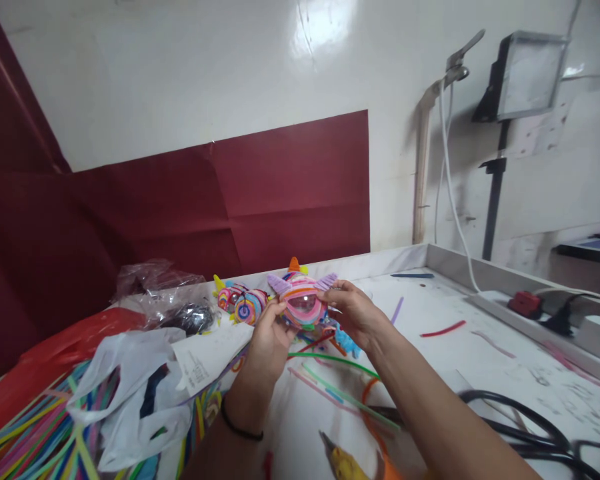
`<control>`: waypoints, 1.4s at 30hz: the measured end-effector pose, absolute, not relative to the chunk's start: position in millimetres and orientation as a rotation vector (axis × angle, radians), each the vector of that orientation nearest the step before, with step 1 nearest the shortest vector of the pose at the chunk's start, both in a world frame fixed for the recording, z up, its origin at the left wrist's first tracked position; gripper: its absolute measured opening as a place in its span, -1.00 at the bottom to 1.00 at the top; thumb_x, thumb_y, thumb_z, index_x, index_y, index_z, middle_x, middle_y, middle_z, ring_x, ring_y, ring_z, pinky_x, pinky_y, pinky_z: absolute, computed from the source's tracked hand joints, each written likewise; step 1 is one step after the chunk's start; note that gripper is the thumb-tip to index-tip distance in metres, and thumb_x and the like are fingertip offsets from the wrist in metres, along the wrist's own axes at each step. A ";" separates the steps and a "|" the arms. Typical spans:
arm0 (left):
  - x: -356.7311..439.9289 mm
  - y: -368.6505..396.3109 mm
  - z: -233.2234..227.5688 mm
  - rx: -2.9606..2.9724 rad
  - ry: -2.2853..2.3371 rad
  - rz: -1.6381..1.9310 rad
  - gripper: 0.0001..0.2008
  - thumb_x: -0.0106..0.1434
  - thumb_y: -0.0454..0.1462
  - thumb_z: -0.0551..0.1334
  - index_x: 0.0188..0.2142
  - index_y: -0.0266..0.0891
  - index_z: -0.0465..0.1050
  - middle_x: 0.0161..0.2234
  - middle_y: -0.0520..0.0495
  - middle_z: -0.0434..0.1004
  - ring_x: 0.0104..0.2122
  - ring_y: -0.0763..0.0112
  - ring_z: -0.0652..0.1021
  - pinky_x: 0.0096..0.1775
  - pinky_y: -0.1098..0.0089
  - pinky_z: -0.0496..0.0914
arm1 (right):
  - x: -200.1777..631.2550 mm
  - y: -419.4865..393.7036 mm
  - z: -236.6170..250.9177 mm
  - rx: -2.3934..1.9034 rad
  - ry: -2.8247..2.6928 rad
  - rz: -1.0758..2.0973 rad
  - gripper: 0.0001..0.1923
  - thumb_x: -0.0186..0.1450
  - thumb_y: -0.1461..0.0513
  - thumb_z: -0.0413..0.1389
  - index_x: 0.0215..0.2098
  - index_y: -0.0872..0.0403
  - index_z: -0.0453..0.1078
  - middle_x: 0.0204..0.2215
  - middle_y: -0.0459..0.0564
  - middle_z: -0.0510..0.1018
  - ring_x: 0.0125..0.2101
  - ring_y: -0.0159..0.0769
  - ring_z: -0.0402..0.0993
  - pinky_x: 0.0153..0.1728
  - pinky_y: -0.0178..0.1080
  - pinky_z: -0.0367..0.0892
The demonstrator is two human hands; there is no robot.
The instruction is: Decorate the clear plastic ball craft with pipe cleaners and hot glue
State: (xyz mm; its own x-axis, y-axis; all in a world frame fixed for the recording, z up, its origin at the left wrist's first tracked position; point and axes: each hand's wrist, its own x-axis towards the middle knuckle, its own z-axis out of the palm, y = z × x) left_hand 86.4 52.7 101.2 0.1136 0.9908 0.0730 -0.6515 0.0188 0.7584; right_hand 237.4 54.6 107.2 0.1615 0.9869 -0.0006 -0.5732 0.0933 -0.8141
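Between both hands is a pipe-cleaner figure [303, 303], wound in pink, white and orange, with two purple ear-like points and a clear, shiny oval at its front. My left hand [271, 330] grips its left side, thumb in front. On its right side, my right hand [353, 310] pinches near the right purple point. Just behind and left stand other coiled, multicoloured pipe-cleaner pieces [250, 305]. A light-blue fuzzy piece [347, 341] lies below my right hand. Loose green pipe cleaners [333, 357] stretch across the table under my wrists.
At left are a heap of coloured pipe cleaners [30, 427], a white plastic bag [125, 373] and a red bag [80, 333]. Yellow-handled pliers [345, 460] and black-handled scissors [520, 427] lie in front. A power strip [545, 333] runs along the right edge.
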 end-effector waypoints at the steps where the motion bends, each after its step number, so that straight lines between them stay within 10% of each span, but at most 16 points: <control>1: 86.6 52.6 101.8 0.750 0.573 1.388 -0.81 0.04 -0.36 0.33 -0.29 -0.24 0.49 -0.26 -0.09 0.64 -0.09 0.20 0.60 -0.02 0.24 0.48 | 237.8 54.8 107.2 -0.784 -0.668 1.298 -0.54 -0.23 0.36 0.39 -0.44 -0.01 0.29 -0.64 -0.24 0.49 -0.57 -0.35 0.41 -0.46 -0.25 0.27; 34: 89.2 52.6 102.4 0.675 0.603 1.396 -0.81 0.03 -0.35 0.32 -0.29 -0.27 0.51 -0.28 -0.09 0.65 -0.22 0.28 0.60 -0.06 0.28 0.49 | 232.8 54.9 104.9 -0.833 -0.718 1.238 -0.54 -0.20 0.27 0.38 -0.39 0.01 0.28 -0.60 -0.23 0.49 -0.52 -0.35 0.42 -0.46 -0.29 0.26; 42: 89.6 54.1 92.8 0.795 0.631 1.513 -0.80 -0.03 -0.33 0.35 -0.35 -0.19 0.45 -0.25 -0.01 0.56 -0.20 0.35 0.55 -0.13 0.37 0.45 | 207.3 48.4 101.6 -0.978 -0.835 0.956 -0.32 -0.19 0.18 0.39 -0.12 0.05 0.30 -0.24 -0.05 0.52 -0.22 -0.18 0.49 -0.21 -0.21 0.37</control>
